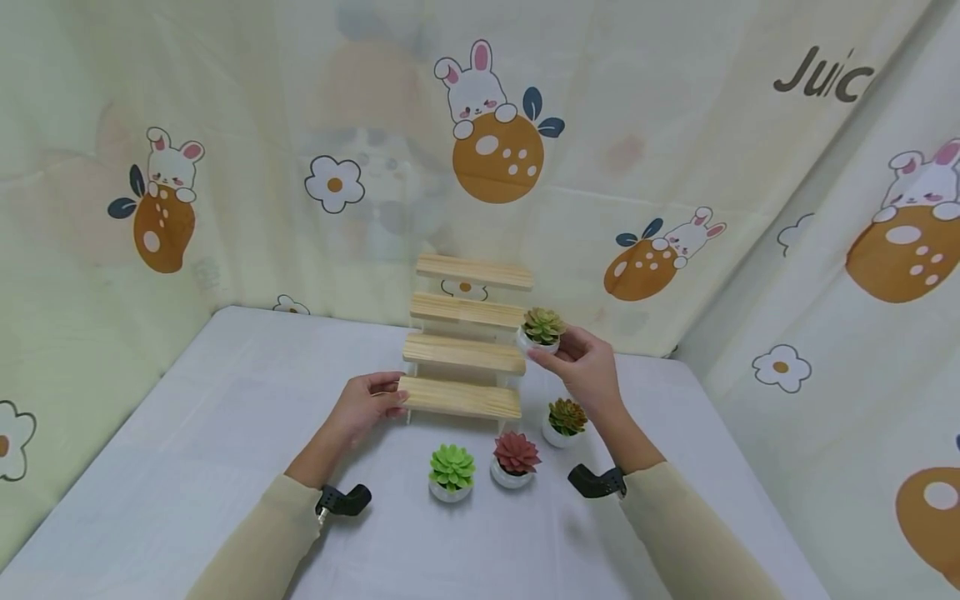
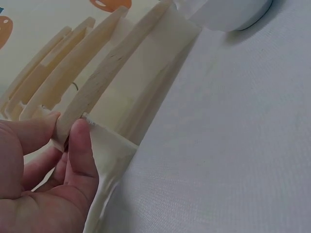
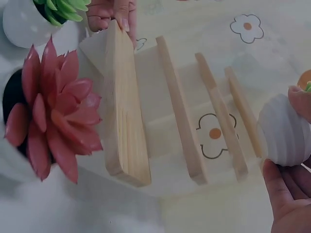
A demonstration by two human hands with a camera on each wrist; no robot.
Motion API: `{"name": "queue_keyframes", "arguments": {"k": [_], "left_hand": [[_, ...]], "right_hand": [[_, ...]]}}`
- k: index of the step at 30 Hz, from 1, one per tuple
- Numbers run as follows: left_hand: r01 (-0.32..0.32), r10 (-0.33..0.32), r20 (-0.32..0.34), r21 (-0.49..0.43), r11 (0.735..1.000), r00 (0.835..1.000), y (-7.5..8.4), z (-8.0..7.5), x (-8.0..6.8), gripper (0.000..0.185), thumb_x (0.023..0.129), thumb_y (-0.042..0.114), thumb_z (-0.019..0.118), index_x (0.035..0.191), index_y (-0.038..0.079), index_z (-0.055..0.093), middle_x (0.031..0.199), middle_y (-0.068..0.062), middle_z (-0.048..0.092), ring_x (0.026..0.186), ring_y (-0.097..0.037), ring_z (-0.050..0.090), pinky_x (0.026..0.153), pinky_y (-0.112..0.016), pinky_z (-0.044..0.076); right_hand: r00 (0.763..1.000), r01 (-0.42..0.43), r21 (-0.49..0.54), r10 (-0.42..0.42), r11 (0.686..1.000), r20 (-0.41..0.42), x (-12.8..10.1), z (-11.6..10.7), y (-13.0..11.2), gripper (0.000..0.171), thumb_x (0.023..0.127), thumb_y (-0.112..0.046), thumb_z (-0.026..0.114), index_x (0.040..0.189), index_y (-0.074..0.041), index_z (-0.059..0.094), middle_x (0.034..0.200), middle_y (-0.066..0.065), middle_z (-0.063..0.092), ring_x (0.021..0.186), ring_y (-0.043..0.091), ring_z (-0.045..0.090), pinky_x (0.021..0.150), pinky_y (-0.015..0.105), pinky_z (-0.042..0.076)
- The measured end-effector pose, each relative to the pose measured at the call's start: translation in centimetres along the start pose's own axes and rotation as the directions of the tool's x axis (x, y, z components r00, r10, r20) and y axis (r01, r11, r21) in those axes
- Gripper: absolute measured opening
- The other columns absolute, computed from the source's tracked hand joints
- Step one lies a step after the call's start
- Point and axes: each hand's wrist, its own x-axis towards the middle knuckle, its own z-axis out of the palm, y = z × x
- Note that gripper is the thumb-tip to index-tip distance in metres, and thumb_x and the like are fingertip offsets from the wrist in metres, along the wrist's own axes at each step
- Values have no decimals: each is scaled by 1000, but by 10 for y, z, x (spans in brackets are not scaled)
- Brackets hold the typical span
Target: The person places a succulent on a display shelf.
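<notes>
A small stepped wooden shelf (image 1: 459,396) with pale plank tiers stands on the table. My left hand (image 1: 369,406) grips the left end of its lowest plank (image 2: 104,73), thumb on one face and fingers on the other. My right hand (image 1: 588,367) holds a green potted succulent (image 1: 542,327) by its white ribbed pot (image 3: 283,131), raised beside the right end of the upper tiers. In front of the shelf are a bright green succulent (image 1: 452,468) and a red succulent (image 1: 516,454), each in a white pot. A brownish-green succulent (image 1: 566,418) sits below my right hand.
A white cloth covers the table (image 1: 225,433). Behind it hangs a cream curtain (image 1: 262,100) printed with rabbits, fruit and flowers, close to the back of the shelf. Another curtain panel (image 1: 810,283) runs along the right side. A black wrist camera (image 1: 596,481) sits on each wrist.
</notes>
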Motion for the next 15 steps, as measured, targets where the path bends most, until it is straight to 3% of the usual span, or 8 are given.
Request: {"name": "queue_keyframes", "arguments": {"k": [15], "left_hand": [[8,-8,-4,-4,1000,1000,0,0,-1,49,95,-5,67,141,-13,52,113,-15,64,82,-9,68,74,-23,64]], "right_hand": [[994,42,101,-52,994,100,22,31,-17,56,82,-26,88,131,-9,67,123,15,71,104,14,70,86,19,61]]}}
